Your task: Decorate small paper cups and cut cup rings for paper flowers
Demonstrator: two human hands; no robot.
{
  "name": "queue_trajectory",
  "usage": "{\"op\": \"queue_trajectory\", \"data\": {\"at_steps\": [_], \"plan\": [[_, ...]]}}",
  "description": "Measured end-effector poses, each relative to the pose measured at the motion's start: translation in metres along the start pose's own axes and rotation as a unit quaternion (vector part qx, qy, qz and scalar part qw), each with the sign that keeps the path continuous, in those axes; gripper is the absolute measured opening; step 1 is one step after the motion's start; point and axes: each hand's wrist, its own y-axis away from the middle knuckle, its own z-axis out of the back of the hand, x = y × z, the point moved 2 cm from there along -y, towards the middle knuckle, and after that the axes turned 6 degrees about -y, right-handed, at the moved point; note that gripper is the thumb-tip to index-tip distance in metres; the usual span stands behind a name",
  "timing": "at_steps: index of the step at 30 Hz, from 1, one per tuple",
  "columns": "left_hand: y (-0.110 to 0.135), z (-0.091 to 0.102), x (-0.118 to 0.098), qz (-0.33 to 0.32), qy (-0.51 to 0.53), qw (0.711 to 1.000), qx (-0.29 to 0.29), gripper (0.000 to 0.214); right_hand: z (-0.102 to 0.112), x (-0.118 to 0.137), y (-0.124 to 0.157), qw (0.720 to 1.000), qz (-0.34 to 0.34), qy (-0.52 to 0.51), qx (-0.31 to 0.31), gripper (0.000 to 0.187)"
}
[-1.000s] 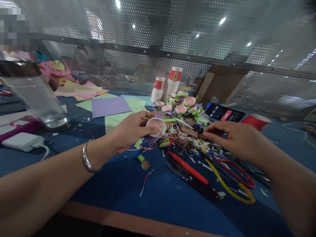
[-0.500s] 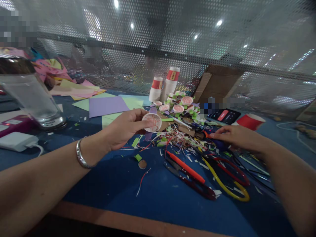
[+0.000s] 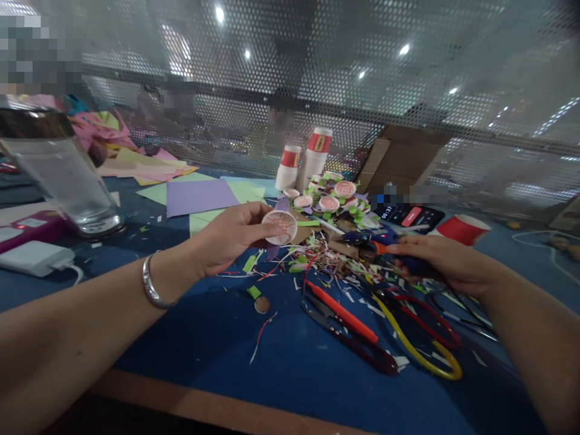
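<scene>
Pinching a round paper disc (image 3: 280, 226) by its rim between thumb and fingertips, the person's left hand (image 3: 231, 237) holds it upright just over the near-left edge of a heap of paper scraps (image 3: 326, 257) on a blue table (image 3: 290, 368). A silver bangle (image 3: 151, 284) circles that wrist. At the right edge of the heap, the right hand (image 3: 437, 260) lies palm down over a dark blue tool (image 3: 385, 240) with an orange tip, fingers stretched along it; whether they actually clasp it cannot be told. Red scissors (image 3: 348, 317) lie on the near side of the heap. Directly behind the heap sits a cluster of similar discs (image 3: 338, 196) trimmed with green paper, and behind those stand two stacks of paper cups (image 3: 312, 154). A phone (image 3: 412, 214) showing a timer lies behind and to the right of the heap, with a red cup (image 3: 462, 229) tipped on its side beyond it. A purple sheet (image 3: 199, 196) lies behind and left of the heap; a glass jar (image 3: 58, 175) stands far to its left.
</scene>
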Motion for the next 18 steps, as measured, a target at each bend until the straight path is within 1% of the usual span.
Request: {"op": "queue_trajectory", "data": {"at_steps": [2,4,6,8,10,11,15,18], "plan": [[0.000,0.000,0.000,0.003,-0.001,1.000,0.003,0.019,0.004,0.010,-0.002,0.987,-0.129,-0.089,0.027,0.029],[0.000,-0.001,0.000,0.012,-0.004,1.000,0.007,0.019,0.009,0.020,-0.003,0.974,-0.176,-0.141,0.011,0.028],[0.001,-0.002,0.000,0.022,-0.001,1.000,0.012,0.017,0.011,0.026,-0.004,0.961,-0.202,-0.191,0.010,0.034],[0.000,-0.002,0.000,0.030,0.011,0.999,0.014,0.015,0.008,0.029,-0.003,0.943,-0.212,-0.256,0.033,0.039],[0.000,-0.002,0.000,0.033,0.023,0.999,0.017,0.013,0.003,0.033,0.000,0.926,-0.206,-0.310,0.059,0.041],[0.000,-0.002,0.000,0.034,0.030,0.999,0.018,0.012,-0.001,0.036,0.002,0.924,-0.200,-0.321,0.065,0.041],[-0.001,-0.003,0.000,0.030,0.053,0.998,0.007,0.007,-0.018,0.047,0.009,0.930,-0.176,-0.312,0.085,0.044],[-0.001,-0.004,0.001,0.034,0.056,0.998,-0.004,0.001,-0.028,0.053,0.011,0.925,-0.144,-0.341,0.086,0.037]]}}
